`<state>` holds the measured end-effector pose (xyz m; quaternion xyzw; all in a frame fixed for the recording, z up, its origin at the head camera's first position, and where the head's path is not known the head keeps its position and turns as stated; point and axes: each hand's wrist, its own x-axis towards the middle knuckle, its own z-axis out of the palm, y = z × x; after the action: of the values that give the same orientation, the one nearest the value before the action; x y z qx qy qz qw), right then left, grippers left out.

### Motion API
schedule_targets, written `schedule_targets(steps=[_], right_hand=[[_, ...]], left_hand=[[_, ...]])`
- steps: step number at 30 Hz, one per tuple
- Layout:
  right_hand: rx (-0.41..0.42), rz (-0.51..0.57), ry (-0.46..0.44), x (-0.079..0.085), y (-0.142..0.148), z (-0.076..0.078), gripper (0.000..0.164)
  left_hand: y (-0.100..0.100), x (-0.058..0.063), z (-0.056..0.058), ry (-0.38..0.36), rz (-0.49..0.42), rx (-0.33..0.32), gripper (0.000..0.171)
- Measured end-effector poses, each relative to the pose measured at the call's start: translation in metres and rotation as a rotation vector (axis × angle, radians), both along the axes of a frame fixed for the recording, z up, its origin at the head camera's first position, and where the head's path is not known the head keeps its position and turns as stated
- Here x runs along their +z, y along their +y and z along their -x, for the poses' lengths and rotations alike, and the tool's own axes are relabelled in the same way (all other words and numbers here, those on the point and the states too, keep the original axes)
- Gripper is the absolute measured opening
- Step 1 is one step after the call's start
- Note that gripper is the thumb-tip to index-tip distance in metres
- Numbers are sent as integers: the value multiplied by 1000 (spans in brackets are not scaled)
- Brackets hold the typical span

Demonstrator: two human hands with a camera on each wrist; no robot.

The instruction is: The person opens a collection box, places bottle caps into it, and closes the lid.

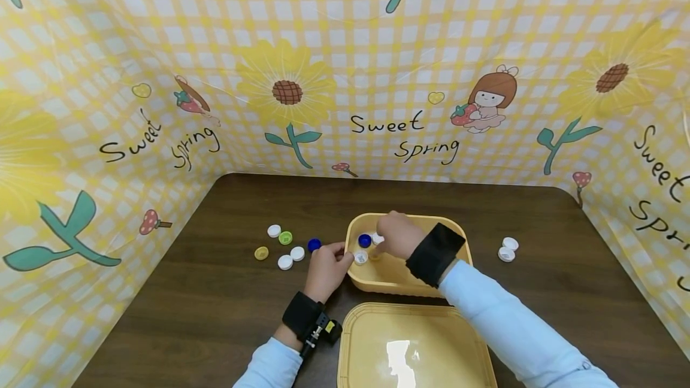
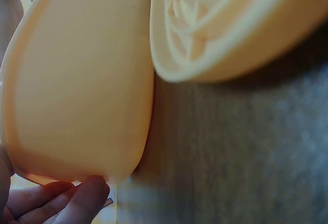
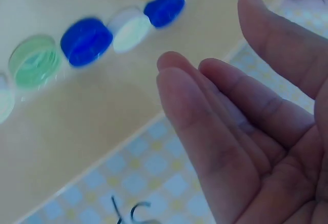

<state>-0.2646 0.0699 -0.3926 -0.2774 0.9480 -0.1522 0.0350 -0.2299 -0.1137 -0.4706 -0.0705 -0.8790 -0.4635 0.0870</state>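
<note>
While your left grip [image 1: 327,269] pinches the yellow box [image 1: 404,284], your right grip [image 1: 400,237], parted and empty, hangs near caps [image 1: 365,241] inside; a lid [image 1: 372,358] lies nearer you on the desk [image 1: 178,316], white caps [image 1: 507,254] off right.

Blue and white caps [image 1: 365,241] lie inside the upright, open yellow tub [image 1: 393,285].

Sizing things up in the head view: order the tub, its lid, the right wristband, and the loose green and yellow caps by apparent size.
1. Pale yellow lid, cut off by the frame; looks nearer, so true size is unsure
2. Pale yellow tub
3. Black right wristband
4. Green cap and yellow cap: too alike to rank
</note>
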Motion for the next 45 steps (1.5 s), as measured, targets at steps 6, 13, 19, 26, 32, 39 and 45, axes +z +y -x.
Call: schedule_targets(steps=[6,13,19,26,32,39,45], right_hand=[[-51,59,24,17,32,-7,57],[-153,154,69,25,81,-18,43],[-284,162,83,26,125,-24,22],[-415,139,39,15,174,-35,31],[-457,111,-10,0,198,-43,20],[-519,87,-47,-20,212,-49,30],[-587,61,-72,-31,221,-48,39]], left_hand=[[0,0,2,0,-5,3,28],[2,1,2,-6,-7,-23,28],[4,1,4,-3,1,-29,27],[5,1,5,-20,2,-28,29],[2,0,4,-10,2,-12,28],[1,0,2,-23,-6,-5,29],[1,-4,2,-27,-7,6,28]])
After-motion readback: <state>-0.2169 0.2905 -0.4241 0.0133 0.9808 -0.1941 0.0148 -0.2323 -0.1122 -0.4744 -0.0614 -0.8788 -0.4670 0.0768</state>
